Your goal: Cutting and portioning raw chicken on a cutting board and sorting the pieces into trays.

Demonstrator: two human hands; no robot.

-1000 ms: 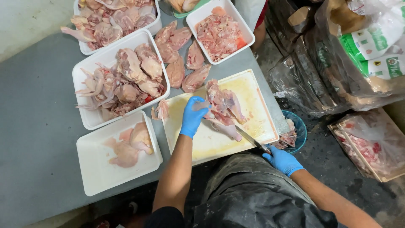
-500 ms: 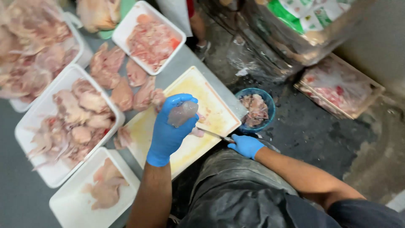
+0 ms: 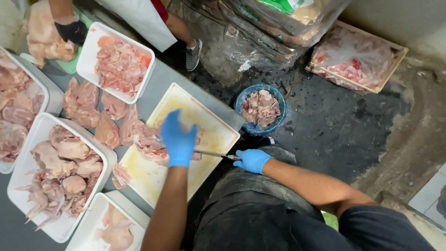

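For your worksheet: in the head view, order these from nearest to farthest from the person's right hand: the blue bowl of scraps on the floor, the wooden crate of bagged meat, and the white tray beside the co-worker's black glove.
Measured from the right hand:
1. Blue bowl, on the floor just above it.
2. Wooden crate, upper right by the wall.
3. White tray, upper left on the table, slightly farther than the crate.

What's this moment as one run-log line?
left hand: on chicken piece | right hand: holds knife | over cutting board
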